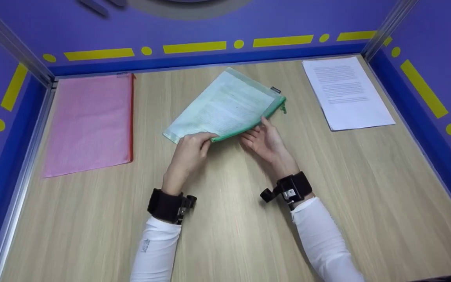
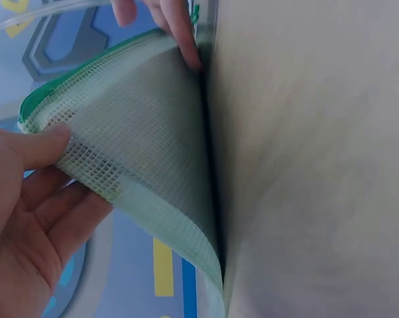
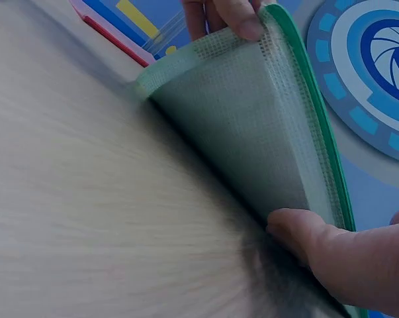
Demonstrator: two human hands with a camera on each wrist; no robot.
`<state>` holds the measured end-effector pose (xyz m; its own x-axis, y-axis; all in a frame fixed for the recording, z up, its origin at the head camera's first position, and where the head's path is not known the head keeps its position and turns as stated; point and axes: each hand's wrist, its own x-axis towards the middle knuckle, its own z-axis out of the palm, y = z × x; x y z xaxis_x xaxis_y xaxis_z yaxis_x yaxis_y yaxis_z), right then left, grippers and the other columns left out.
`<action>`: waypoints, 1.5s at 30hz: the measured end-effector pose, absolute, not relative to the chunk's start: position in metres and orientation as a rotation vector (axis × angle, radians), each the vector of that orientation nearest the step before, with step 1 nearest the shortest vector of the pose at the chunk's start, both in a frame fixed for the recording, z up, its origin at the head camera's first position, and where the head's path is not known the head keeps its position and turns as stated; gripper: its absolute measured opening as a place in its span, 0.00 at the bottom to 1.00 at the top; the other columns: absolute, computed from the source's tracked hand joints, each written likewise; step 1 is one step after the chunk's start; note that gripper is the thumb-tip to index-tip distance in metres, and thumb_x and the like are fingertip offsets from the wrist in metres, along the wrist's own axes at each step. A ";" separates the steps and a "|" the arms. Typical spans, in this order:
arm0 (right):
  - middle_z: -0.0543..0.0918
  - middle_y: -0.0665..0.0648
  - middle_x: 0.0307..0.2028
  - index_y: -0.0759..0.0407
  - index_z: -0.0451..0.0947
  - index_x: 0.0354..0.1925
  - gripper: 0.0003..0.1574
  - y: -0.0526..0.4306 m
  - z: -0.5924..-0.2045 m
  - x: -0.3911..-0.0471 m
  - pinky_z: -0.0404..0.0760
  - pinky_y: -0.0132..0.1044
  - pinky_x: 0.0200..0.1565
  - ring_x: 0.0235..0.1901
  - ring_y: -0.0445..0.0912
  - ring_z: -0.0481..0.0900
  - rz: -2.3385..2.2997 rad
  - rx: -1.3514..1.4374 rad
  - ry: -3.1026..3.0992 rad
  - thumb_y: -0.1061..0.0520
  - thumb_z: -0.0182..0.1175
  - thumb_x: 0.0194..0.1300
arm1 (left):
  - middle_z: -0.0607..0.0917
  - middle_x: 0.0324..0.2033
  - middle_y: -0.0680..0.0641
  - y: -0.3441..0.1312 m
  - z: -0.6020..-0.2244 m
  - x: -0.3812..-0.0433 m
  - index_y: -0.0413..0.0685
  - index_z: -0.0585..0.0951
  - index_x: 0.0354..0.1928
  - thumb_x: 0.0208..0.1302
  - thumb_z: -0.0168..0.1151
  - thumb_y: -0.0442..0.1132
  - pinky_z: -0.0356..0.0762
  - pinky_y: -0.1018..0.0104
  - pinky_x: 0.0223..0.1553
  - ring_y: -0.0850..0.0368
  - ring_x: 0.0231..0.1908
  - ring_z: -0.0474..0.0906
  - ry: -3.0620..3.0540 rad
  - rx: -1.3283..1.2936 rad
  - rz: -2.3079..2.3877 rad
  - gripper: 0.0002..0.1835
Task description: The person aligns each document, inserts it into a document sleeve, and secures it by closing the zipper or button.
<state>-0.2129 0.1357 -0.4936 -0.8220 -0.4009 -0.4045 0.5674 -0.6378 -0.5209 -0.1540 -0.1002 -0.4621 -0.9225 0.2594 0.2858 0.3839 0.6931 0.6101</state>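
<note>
A pale green mesh zipper pouch lies tilted at the middle of the table, its near zipper edge raised, with printed paper showing through. My left hand pinches the pouch's near corner between thumb and fingers. The right hand is palm up at the green zipper edge, its fingers loosely extended beneath it. In the right wrist view, a digit of that hand rests against the underside of the lifted pouch. The left wrist view shows the left hand holding the mesh corner.
A pink zipper pouch with a red zipper lies flat at the left. At the back right is a stack of printed sheets. Blue-purple walls border the wooden table at the back and sides.
</note>
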 end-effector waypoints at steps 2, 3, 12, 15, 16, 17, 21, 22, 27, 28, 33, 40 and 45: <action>0.44 0.64 0.79 0.56 0.35 0.79 0.41 0.130 -0.494 -0.211 0.47 0.45 0.79 0.79 0.53 0.44 -2.439 0.359 0.905 0.41 0.34 0.80 | 0.91 0.43 0.48 -0.094 -0.463 -0.152 0.48 0.88 0.47 0.68 0.60 0.31 0.84 0.59 0.46 0.53 0.43 0.87 -2.749 -0.598 -1.022 0.11; 0.47 0.63 0.79 0.54 0.38 0.79 0.39 0.128 -0.494 -0.210 0.49 0.45 0.78 0.79 0.52 0.47 -2.453 0.368 0.920 0.43 0.36 0.80 | 0.91 0.43 0.49 -0.090 -0.463 -0.151 0.49 0.88 0.48 0.68 0.60 0.32 0.84 0.59 0.47 0.54 0.44 0.87 -2.768 -0.635 -1.007 0.11; 0.58 0.59 0.75 0.57 0.46 0.77 0.34 0.110 -0.496 -0.207 0.57 0.42 0.76 0.75 0.48 0.57 -2.504 0.538 1.058 0.66 0.37 0.76 | 0.90 0.45 0.51 -0.076 -0.464 -0.147 0.52 0.87 0.50 0.67 0.64 0.37 0.83 0.59 0.50 0.55 0.47 0.87 -2.876 -0.745 -0.966 0.12; 0.57 0.61 0.75 0.63 0.47 0.75 0.36 0.109 -0.499 -0.208 0.55 0.40 0.76 0.75 0.48 0.57 -2.513 0.601 1.089 0.71 0.34 0.72 | 0.90 0.46 0.51 -0.076 -0.464 -0.147 0.51 0.87 0.50 0.65 0.66 0.42 0.82 0.58 0.50 0.56 0.47 0.87 -2.907 -0.746 -0.989 0.13; 0.57 0.62 0.75 0.65 0.47 0.75 0.36 0.109 -0.500 -0.209 0.55 0.39 0.76 0.74 0.48 0.57 -2.507 0.615 1.129 0.72 0.34 0.71 | 0.90 0.47 0.51 -0.076 -0.463 -0.147 0.50 0.87 0.50 0.64 0.67 0.43 0.82 0.58 0.50 0.55 0.47 0.87 -2.913 -0.751 -1.000 0.14; 0.57 0.62 0.75 0.66 0.48 0.75 0.36 0.110 -0.501 -0.209 0.55 0.39 0.76 0.74 0.48 0.57 -2.497 0.631 1.185 0.73 0.34 0.69 | 0.90 0.47 0.51 -0.077 -0.463 -0.147 0.50 0.87 0.51 0.63 0.68 0.45 0.82 0.58 0.50 0.55 0.47 0.87 -2.915 -0.758 -1.009 0.15; 0.58 0.63 0.74 0.68 0.48 0.75 0.41 0.115 -0.504 -0.211 0.54 0.38 0.76 0.72 0.49 0.58 -2.450 0.679 1.399 0.76 0.38 0.64 | 0.90 0.47 0.49 -0.081 -0.463 -0.149 0.48 0.86 0.51 0.63 0.68 0.49 0.81 0.57 0.53 0.53 0.49 0.86 -2.905 -0.737 -1.064 0.18; 0.58 0.63 0.74 0.67 0.47 0.75 0.42 0.116 -0.505 -0.212 0.53 0.38 0.76 0.72 0.49 0.57 -2.439 0.684 1.428 0.76 0.39 0.64 | 0.90 0.47 0.48 -0.083 -0.463 -0.149 0.48 0.86 0.51 0.64 0.66 0.50 0.81 0.57 0.54 0.53 0.50 0.86 -2.903 -0.711 -1.076 0.18; 0.62 0.63 0.73 0.60 0.48 0.77 0.44 0.124 -0.503 -0.213 0.55 0.41 0.76 0.72 0.51 0.61 -2.444 0.664 1.404 0.76 0.39 0.65 | 0.89 0.50 0.47 -0.104 -0.466 -0.156 0.46 0.86 0.52 0.70 0.60 0.50 0.79 0.54 0.58 0.51 0.55 0.84 -2.859 -0.513 -1.189 0.18; 0.62 0.63 0.73 0.59 0.48 0.77 0.44 0.126 -0.502 -0.213 0.56 0.42 0.75 0.72 0.51 0.61 -2.451 0.633 1.393 0.75 0.39 0.66 | 0.88 0.50 0.47 -0.110 -0.466 -0.158 0.47 0.86 0.52 0.70 0.60 0.50 0.79 0.54 0.59 0.51 0.56 0.83 -2.847 -0.462 -1.212 0.18; 0.62 0.63 0.73 0.54 0.47 0.78 0.43 0.132 -0.495 -0.212 0.57 0.44 0.75 0.72 0.52 0.60 -2.460 0.488 1.340 0.73 0.37 0.69 | 0.85 0.57 0.43 -0.133 -0.469 -0.165 0.46 0.82 0.57 0.72 0.58 0.47 0.76 0.52 0.63 0.47 0.60 0.80 -2.793 -0.113 -1.303 0.18; 0.67 0.63 0.68 0.55 0.51 0.77 0.41 0.142 -0.487 -0.217 0.63 0.44 0.70 0.68 0.53 0.66 -2.451 0.457 1.334 0.72 0.40 0.69 | 0.76 0.65 0.36 -0.145 -0.469 -0.176 0.43 0.69 0.69 0.74 0.54 0.48 0.79 0.51 0.59 0.42 0.60 0.79 -2.820 0.170 -1.405 0.27; 0.73 0.59 0.61 0.55 0.53 0.75 0.39 0.149 -0.485 -0.217 0.68 0.42 0.64 0.62 0.50 0.71 -2.415 0.431 1.334 0.71 0.41 0.69 | 0.79 0.60 0.34 -0.145 -0.471 -0.185 0.40 0.64 0.72 0.75 0.50 0.51 0.77 0.50 0.59 0.44 0.59 0.79 -2.878 0.258 -1.563 0.31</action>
<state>-0.2171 0.1487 -0.4855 -0.8935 -0.1528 -0.4223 0.4388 -0.4974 -0.7484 -0.1853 -0.1451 -0.4714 -0.9774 -0.0689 -0.2001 -0.2053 0.5371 0.8181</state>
